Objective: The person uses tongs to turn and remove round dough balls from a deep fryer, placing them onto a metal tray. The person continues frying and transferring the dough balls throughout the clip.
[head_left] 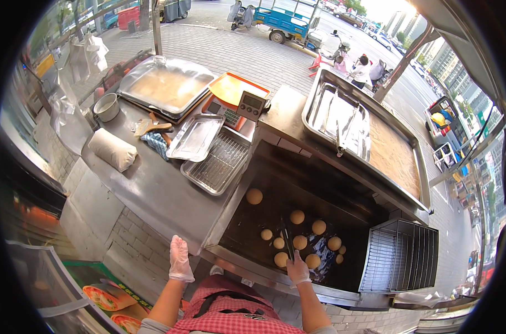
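My right hand (298, 269), in a clear plastic glove, holds a pair of dark tongs (289, 242) over the fryer vat's near side. Several round golden dough balls (318, 227) of differing sizes float in the dark oil (261, 225). The tongs' tips reach in among the balls, beside one (300, 242) near the middle; whether they grip any is unclear. My left hand (180, 259), also gloved, is held out flat and holds nothing. It hovers by the front edge of the steel worktop (165, 204), left of the vat.
A wire drain rack (397, 254) adjoins the vat's right end. Behind stands a deep steel tray (424, 183) of tan coating. Left on the worktop are a rack tray (215, 163), a shallow tray (196, 137), scales (223, 112), a filled bag (112, 149) and a covered tray (165, 85).
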Motion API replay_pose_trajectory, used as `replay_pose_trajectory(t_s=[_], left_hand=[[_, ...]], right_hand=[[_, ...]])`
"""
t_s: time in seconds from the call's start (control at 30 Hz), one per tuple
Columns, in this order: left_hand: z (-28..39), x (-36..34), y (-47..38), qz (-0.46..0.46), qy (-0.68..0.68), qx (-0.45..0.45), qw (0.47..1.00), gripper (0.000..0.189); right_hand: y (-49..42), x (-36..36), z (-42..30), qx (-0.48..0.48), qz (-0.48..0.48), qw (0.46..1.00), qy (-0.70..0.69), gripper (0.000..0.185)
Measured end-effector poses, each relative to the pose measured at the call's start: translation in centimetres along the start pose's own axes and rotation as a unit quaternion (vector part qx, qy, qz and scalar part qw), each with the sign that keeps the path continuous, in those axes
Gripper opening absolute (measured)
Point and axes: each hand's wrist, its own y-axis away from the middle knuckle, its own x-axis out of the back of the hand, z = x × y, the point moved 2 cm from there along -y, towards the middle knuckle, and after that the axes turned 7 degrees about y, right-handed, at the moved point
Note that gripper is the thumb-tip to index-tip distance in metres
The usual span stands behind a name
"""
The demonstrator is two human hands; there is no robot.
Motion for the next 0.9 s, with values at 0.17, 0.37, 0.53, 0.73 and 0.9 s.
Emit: replay_pose_trajectory(t_s=[0.17, 0.37, 0.53, 0.73, 0.9], left_hand=[[0.1, 0.4, 0.0, 0.006, 0.002, 0.0, 1.0, 0.068], [0.5, 0.6, -0.1, 0.009, 0.003, 0.008, 1.0, 0.067], [0.4, 0.4, 0.0, 0.006, 0.001, 0.009, 1.0, 0.067], [-0.3, 0.2, -0.3, 0.002, -0.002, 0.011, 1.0, 0.066], [-0.3, -0.2, -0.6, -0.002, 0.019, 0.016, 1.0, 0.066]], right_hand=[[-4.4, -1.7, -2.1, -0.09, -0.005, 0.991, -0.094, 0.069], [-4.7, -2.8, -3.3, -0.056, -0.152, 0.819, -0.551, 0.034], [-6.7, -4.8, -1.5, -0.091, 0.025, 0.979, -0.18, 0.047], [-4.4, -3.6, -4.5, 0.004, -0.057, 0.989, -0.135, 0.072], [-1.3, 0.8, -10.6, 0.067, 0.048, 0.997, 0.002, 0.071]])
